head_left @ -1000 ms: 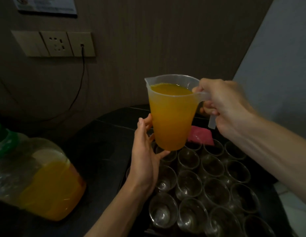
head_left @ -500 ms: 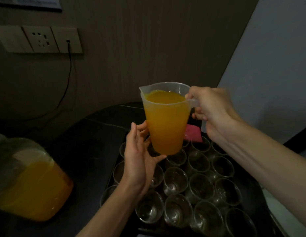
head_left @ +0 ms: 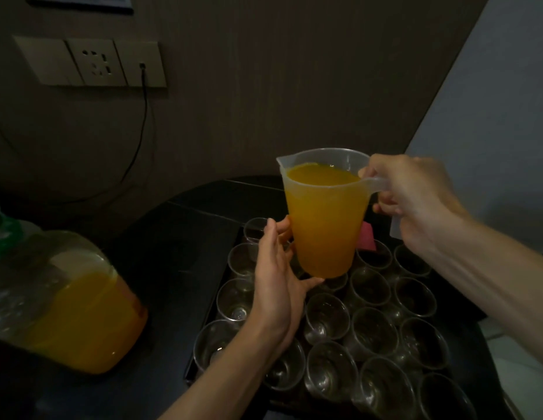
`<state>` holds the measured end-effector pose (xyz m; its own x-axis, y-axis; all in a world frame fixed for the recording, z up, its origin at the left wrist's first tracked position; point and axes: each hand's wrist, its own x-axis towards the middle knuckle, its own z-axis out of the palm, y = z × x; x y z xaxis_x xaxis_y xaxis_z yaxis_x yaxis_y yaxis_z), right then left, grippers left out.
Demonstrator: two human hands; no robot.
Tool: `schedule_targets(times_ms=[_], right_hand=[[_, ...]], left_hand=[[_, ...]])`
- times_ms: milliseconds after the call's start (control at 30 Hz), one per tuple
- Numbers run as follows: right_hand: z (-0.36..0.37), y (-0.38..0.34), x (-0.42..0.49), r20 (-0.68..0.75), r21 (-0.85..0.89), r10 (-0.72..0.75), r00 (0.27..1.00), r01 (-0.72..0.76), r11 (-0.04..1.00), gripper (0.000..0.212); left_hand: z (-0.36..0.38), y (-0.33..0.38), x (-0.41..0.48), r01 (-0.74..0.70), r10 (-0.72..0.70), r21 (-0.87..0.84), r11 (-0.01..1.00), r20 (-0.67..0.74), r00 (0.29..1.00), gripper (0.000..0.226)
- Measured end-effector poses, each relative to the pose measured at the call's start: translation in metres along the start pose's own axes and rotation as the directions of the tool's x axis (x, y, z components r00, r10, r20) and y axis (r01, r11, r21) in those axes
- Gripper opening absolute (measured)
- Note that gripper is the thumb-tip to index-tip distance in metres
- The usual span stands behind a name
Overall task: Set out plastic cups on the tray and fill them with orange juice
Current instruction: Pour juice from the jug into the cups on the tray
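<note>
A clear plastic measuring jug [head_left: 324, 225], nearly full of orange juice, hangs upright above the tray. My right hand [head_left: 412, 198] grips its handle. My left hand [head_left: 276, 277] has straight fingers against the jug's lower side and base, thumb under the bottom. Below, a dark tray [head_left: 203, 338] carries several empty clear plastic cups [head_left: 370, 328] packed in rows; my left forearm hides a few of them.
A large plastic bottle [head_left: 67, 307], partly full of orange juice, lies at the left on the dark counter [head_left: 185, 237]. A pink object [head_left: 368, 237] sits behind the cups. A wall socket with a plugged cable [head_left: 143, 95] is on the wall behind.
Both hands stay on the jug, which has come lower in view and sits closer over the cups. The view has shifted, showing more of the tray's left edge.
</note>
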<state>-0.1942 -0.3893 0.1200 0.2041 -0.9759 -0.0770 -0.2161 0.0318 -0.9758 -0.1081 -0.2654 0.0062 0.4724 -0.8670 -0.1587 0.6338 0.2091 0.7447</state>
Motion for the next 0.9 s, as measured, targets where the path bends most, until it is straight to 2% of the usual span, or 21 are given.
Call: schedule_targets(times_ms=[300,433,600,667,767,900], right_hand=[[0.0,0.001,0.012,0.048,-0.034,0.002,0.999,0.0,0.999,0.04],[0.002,0.001,0.015,0.048,-0.06,0.005,0.999,-0.002,0.998,0.039],[0.004,0.001,0.017,0.044,-0.085,0.014,0.999,-0.01,0.996,0.039],[0.004,-0.001,0.019,0.048,-0.086,0.025,0.999,-0.021,0.996,0.039],[0.005,-0.004,0.021,0.053,-0.088,0.042,0.998,-0.037,0.995,0.031],[0.006,-0.004,0.021,0.058,-0.113,0.047,0.997,-0.04,0.993,0.022]], left_hand=[[-0.001,-0.008,0.002,0.01,-0.009,-0.083,0.997,0.018,1.0,0.052],[-0.002,-0.012,0.002,-0.001,0.003,-0.119,0.993,0.014,1.0,0.035],[-0.001,-0.012,0.003,0.027,-0.024,-0.11,0.994,0.034,0.999,0.055],[0.0,-0.012,0.001,0.029,-0.025,-0.116,0.993,0.036,0.999,0.054],[0.001,-0.013,0.0,0.032,-0.028,-0.145,0.989,0.027,0.999,0.042],[0.001,-0.014,0.002,0.04,-0.035,-0.124,0.992,0.044,0.998,0.054]])
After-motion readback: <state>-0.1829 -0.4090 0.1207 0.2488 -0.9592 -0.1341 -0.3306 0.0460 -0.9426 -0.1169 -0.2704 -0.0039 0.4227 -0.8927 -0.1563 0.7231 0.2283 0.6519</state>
